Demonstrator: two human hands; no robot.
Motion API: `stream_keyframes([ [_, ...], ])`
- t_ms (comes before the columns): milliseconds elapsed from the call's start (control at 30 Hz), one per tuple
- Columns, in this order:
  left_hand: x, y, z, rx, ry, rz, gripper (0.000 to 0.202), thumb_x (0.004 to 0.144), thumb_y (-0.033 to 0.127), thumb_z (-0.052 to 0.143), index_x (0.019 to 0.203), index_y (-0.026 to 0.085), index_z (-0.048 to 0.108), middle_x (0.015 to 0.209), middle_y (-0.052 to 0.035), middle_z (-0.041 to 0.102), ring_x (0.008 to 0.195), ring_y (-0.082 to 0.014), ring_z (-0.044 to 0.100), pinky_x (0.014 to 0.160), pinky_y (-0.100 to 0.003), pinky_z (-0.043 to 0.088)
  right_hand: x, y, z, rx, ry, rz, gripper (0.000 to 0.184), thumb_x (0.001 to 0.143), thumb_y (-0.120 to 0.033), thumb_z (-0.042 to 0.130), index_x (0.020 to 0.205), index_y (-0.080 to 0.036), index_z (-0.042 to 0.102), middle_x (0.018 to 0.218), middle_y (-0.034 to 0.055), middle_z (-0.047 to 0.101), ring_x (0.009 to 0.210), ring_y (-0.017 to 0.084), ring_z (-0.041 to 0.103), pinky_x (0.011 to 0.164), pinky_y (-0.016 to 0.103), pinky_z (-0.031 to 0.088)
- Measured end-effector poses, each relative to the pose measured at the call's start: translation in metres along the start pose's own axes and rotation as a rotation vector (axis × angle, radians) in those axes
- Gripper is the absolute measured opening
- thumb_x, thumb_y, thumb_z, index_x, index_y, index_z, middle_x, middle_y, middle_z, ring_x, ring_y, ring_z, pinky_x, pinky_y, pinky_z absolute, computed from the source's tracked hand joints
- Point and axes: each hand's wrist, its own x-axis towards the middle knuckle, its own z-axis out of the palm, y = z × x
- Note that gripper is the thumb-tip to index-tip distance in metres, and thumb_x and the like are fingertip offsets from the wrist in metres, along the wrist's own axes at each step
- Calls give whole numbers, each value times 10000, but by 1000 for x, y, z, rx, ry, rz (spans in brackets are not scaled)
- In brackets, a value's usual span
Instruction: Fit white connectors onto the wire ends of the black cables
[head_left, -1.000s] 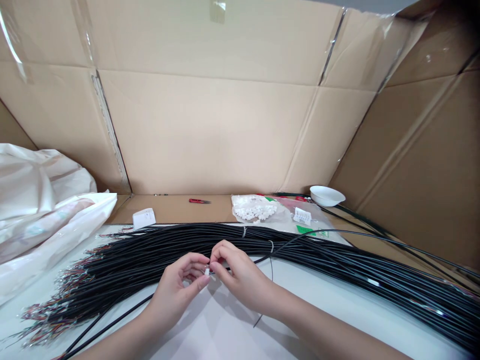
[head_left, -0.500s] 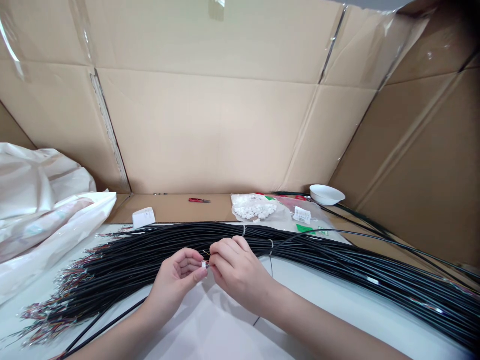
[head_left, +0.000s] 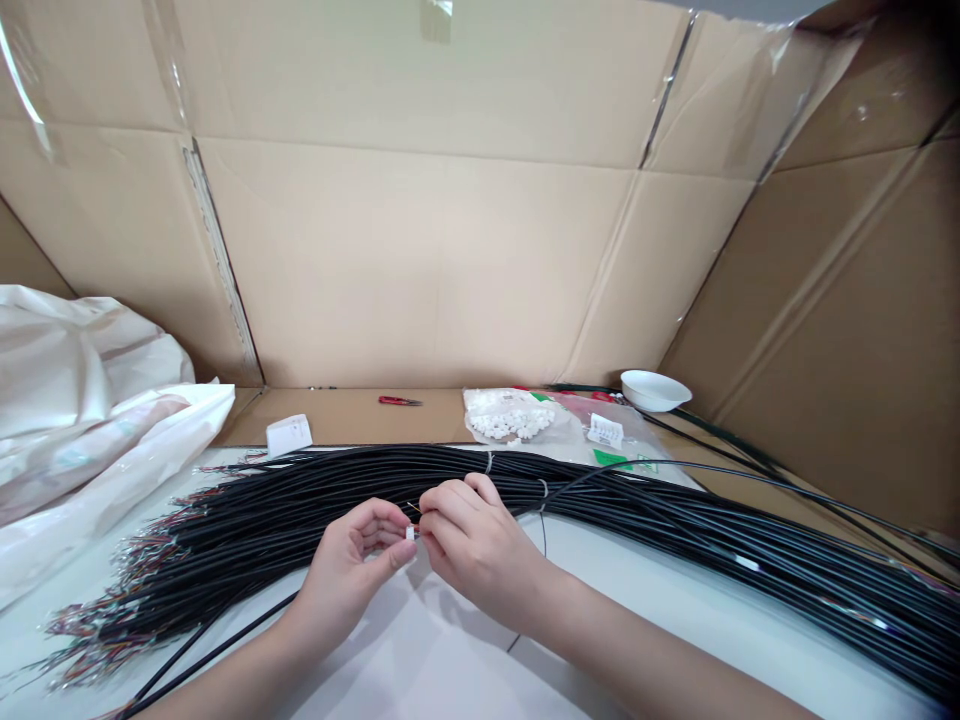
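Note:
My left hand (head_left: 364, 550) pinches a small white connector housing (head_left: 410, 533) between thumb and fingertips. Close against it on the right, my right hand (head_left: 469, 535) is closed on thin coloured wires (head_left: 415, 508), whose ends stick out past its fingertips toward the housing. The fingers hide most of the wires, and I cannot tell how many sit in the housing. Behind both hands lies a thick bundle of black cables (head_left: 300, 500), with stripped wire ends fanned out at the left.
A plastic bag of white connectors (head_left: 514, 425) lies beyond the bundle, near a white bowl (head_left: 655, 391). Red-handled snips (head_left: 400, 401) and a white paper piece (head_left: 289, 435) lie farther back. White plastic sheeting (head_left: 90, 400) is at the left. Cardboard walls (head_left: 420, 260) enclose the table.
Almost nothing differs. The hands keep the same hold, and the white housing has tilted or shifted very slightly between the fingers.

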Motion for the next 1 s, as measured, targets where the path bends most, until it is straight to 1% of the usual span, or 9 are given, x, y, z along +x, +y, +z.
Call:
stream_keyframes([
  [133, 0, -1, -1, 5, -2, 3, 153, 709, 251, 672, 790, 172, 571, 751, -4, 625, 697, -123, 573, 662, -225, 448, 4, -1, -5, 68, 12, 40, 144, 820, -96, 428, 714, -142, 514, 811, 21, 569, 756, 113, 488, 685, 292, 281],
  [400, 0, -3, -2, 22, -8, 14, 151, 712, 245, 670, 802, 173, 572, 767, -7, 632, 705, -123, 578, 664, -221, 452, 6, -4, -11, 171, -80, 172, 126, 811, -113, 449, 712, -154, 516, 851, 18, 552, 767, 106, 493, 719, 292, 281],
  [533, -1, -1, -1, 48, -6, 20, 143, 712, 239, 667, 801, 173, 576, 759, -8, 636, 700, -126, 580, 663, -221, 455, 5, -6, -8, 176, -74, 204, 112, 814, -123, 467, 727, -156, 528, 855, 10, 549, 790, 108, 494, 728, 294, 272],
  [700, -3, 3, 0, 99, 8, 45, 114, 710, 229, 662, 779, 167, 595, 756, -16, 645, 703, -138, 587, 670, -230, 462, 1, -7, -1, 124, -5, 163, 131, 832, -113, 442, 741, -145, 530, 843, 16, 553, 777, 112, 494, 712, 304, 262],
  [800, -3, 3, 0, 88, 15, 37, 114, 701, 227, 668, 768, 164, 602, 735, -19, 648, 688, -142, 589, 650, -229, 465, -2, -6, 1, 65, -2, 104, 133, 846, -106, 430, 763, -144, 526, 860, 22, 564, 799, 118, 498, 729, 322, 257],
  [900, -2, 1, -1, 57, 19, 22, 121, 689, 223, 681, 757, 165, 600, 718, -13, 647, 674, -138, 588, 632, -221, 464, -3, -6, 1, 35, -9, 52, 149, 856, -97, 414, 758, -141, 517, 864, 22, 575, 810, 120, 500, 738, 334, 251],
  [1000, -1, -1, -2, 22, 23, 12, 128, 689, 225, 685, 757, 170, 592, 713, -3, 645, 667, -126, 585, 634, -213, 461, -1, -5, -3, 60, 21, 44, 137, 848, -106, 427, 758, -146, 522, 857, 20, 583, 807, 120, 501, 734, 333, 250],
])
